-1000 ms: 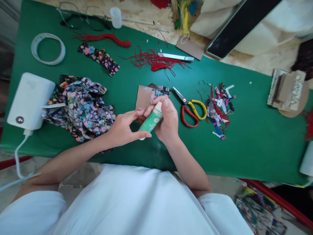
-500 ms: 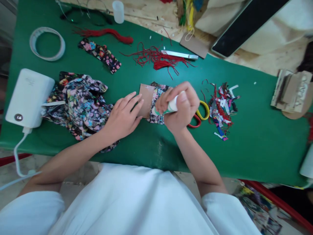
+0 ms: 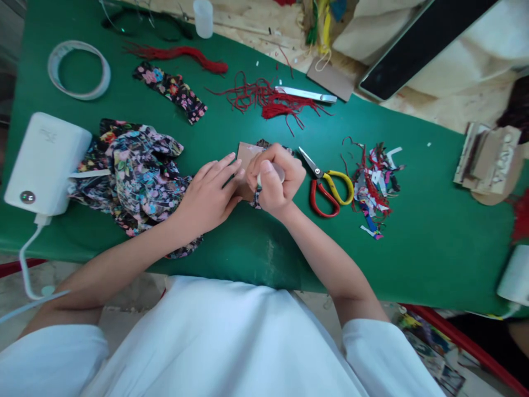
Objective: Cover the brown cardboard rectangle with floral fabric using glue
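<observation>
My left hand [image 3: 209, 193] lies with fingers stretched over the left edge of a brown cardboard piece [image 3: 247, 151], holding nothing. A strip of floral fabric [image 3: 255, 200] sits at the cardboard's right side, mostly covered by my right hand [image 3: 281, 179]. That hand is wrapped round a white glue stick [image 3: 278, 173], its lower end hidden by the fingers, over the cardboard and fabric. Beside it on the right rest scissors [image 3: 317, 172] with one red and one yellow handle. A crumpled floral cloth [image 3: 140, 171] is bunched against my left wrist.
A white power bank [image 3: 47, 162] with a cable, a tape roll [image 3: 53, 69] and a floral strip [image 3: 171, 91] lie on the left. Red yarn [image 3: 264, 99] and a metal cutter [image 3: 306, 94] lie behind my hands. Scraps [image 3: 376, 182] are heaped at right.
My right hand has moved left with the glue stick, toward the cardboard, and now covers most of the fabric strip. The scissors' blades have come into view. My left hand stays about where it was.
</observation>
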`<state>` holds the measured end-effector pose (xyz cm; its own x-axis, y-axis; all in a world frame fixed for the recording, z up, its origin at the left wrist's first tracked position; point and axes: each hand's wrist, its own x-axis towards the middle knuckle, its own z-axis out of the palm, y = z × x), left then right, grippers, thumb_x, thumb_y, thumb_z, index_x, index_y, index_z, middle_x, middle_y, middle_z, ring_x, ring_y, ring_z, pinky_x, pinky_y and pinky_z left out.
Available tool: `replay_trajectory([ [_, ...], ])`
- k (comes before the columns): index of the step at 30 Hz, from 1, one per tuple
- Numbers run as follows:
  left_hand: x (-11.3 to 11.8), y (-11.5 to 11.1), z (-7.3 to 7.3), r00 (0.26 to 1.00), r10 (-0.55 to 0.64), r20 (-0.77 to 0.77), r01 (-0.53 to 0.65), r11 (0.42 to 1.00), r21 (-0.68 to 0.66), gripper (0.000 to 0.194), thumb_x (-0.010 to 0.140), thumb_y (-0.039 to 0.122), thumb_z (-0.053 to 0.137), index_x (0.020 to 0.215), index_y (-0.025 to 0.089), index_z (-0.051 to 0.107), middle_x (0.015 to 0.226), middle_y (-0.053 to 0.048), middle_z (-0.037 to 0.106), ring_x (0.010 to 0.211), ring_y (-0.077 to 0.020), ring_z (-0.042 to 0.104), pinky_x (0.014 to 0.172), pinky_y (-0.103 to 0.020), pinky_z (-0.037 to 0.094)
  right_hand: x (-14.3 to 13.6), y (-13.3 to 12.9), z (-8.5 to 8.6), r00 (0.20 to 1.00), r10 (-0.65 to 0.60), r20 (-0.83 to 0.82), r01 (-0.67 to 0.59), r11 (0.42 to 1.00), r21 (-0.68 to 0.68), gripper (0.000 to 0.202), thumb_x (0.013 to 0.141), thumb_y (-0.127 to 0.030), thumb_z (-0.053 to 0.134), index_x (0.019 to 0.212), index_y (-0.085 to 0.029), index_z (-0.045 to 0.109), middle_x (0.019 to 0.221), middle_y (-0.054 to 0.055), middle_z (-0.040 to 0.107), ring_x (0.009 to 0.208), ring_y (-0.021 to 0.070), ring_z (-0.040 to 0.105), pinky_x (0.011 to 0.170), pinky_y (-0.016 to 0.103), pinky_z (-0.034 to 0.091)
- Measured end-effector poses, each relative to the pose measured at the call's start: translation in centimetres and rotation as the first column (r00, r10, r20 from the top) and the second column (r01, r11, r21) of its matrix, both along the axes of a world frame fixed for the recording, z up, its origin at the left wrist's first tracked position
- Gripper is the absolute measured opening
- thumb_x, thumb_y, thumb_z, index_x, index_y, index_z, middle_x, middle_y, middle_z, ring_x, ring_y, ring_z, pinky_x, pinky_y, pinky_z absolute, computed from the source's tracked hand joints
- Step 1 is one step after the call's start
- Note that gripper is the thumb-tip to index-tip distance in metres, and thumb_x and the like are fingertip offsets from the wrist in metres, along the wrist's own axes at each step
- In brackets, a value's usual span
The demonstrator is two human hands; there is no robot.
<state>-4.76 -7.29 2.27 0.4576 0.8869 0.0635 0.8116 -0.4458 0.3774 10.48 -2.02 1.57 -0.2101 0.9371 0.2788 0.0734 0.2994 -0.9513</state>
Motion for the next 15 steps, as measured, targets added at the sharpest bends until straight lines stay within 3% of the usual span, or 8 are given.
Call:
replay_trajectory([
  [3, 0.0, 0.0, -0.1, 1.000, 0.016, 0.017, -0.016, 1.000, -0.005, 0.044, 0.094, 0.023, 0.053, 0.136, 0.010, 0.054, 0.146, -0.019, 0.052, 0.144, -0.0321, 0.040, 0.116, -0.051, 0.035, -0.1, 1.1, 0.2, 1.000, -0.021, 0.007, 0.021, 0.997, -0.078, 0.041, 0.091, -0.061, 0.042, 0.066, -0.029, 0.047, 0.055, -0.001, 0.047, 0.048, 0.0181, 0.046, 0.053, 0.036, 0.045],
  [7, 0.2, -0.1, -0.2, 0.998, 0.045, 0.038, -0.044, 0.999, -0.023, 0.046, 0.094, 0.024, 0.054, 0.138, 0.012, 0.054, 0.147, -0.019, 0.052, 0.144, -0.0330, 0.039, 0.117, -0.053, 0.034, -0.7, 3.4, 0.2, 0.992, -0.040, -0.120, 0.037, 0.999, -0.030, 0.034, 0.092, -0.054, 0.047, 0.067, -0.030, 0.046, 0.052, -0.003, 0.045, 0.044, 0.0162, 0.043, 0.049, 0.033, 0.041],
  [15, 0.3, -0.1, -0.2, 0.999, 0.030, 0.023, -0.030, 1.000, -0.007, 0.046, 0.094, 0.024, 0.055, 0.137, 0.007, 0.055, 0.147, -0.020, 0.052, 0.140, -0.0323, 0.045, 0.118, -0.051, 0.036, -1.5, 5.7, -0.2, 0.982, -0.070, -0.176, 0.070, 0.998, -0.005, 0.042, 0.090, -0.063, 0.047, 0.067, -0.029, 0.042, 0.051, -0.005, 0.039, 0.041, 0.0130, 0.036, 0.045, 0.031, 0.037],
])
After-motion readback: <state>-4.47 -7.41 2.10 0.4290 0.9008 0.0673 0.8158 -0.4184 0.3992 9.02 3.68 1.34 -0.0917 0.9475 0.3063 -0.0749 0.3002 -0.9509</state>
